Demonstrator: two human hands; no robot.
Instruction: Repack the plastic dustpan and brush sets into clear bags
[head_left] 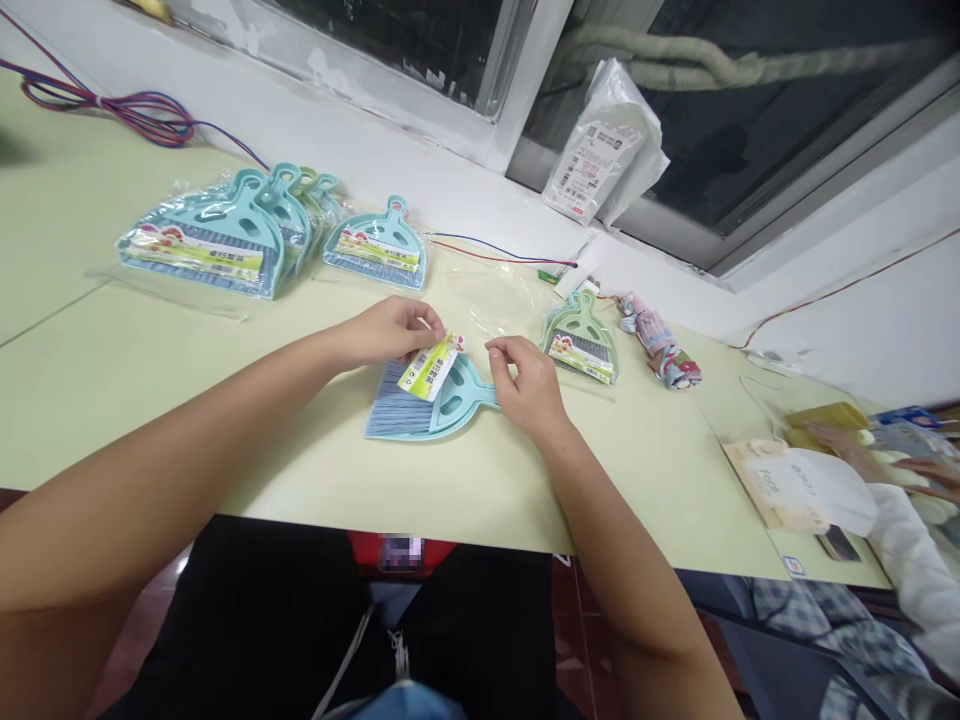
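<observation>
Leftward on the worktop [75, 380], bagged dustpans [217, 245] are lying, seemingly done. The left hand [394, 330] is pinching a label [430, 370] over an unbagged, apparently unfinished dustpan [440, 417]; the right hand [529, 385] is curling by its handle [485, 394], grip unclear. Rightward, a green dustpan [579, 322] is lying bagged.

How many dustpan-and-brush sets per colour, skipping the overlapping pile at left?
Light blue: 2 (unbagged blue set, bagged blue set just right of the pile)
Green: 1 (bagged green set)
Total: 3, pile excluded
</observation>
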